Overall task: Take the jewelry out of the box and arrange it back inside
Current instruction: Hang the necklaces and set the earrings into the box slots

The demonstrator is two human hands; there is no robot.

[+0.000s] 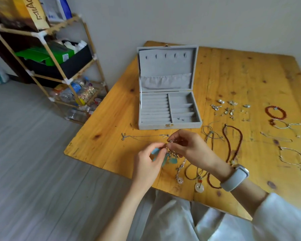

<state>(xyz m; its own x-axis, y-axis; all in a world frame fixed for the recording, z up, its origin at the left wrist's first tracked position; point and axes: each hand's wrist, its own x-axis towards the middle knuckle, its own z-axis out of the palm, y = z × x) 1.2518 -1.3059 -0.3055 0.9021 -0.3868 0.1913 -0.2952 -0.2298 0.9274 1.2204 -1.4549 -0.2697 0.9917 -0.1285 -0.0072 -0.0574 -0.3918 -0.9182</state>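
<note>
Where grey floor meets white wall, jewelry box (169, 108) tops wooden table (250, 75).

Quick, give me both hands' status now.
Left hand: pinched shut on the silver necklace with turquoise leaf charms.
Right hand: pinched shut on the same necklace.

Grey box (169, 108) open, nearly empty; jewelry (233, 108) spread beside it

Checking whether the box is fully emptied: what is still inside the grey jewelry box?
The grey jewelry box is open. Its ring rolls look bare; two tiny dark pieces lie in the front right compartment. The lid pocket hides whatever it holds.
</note>
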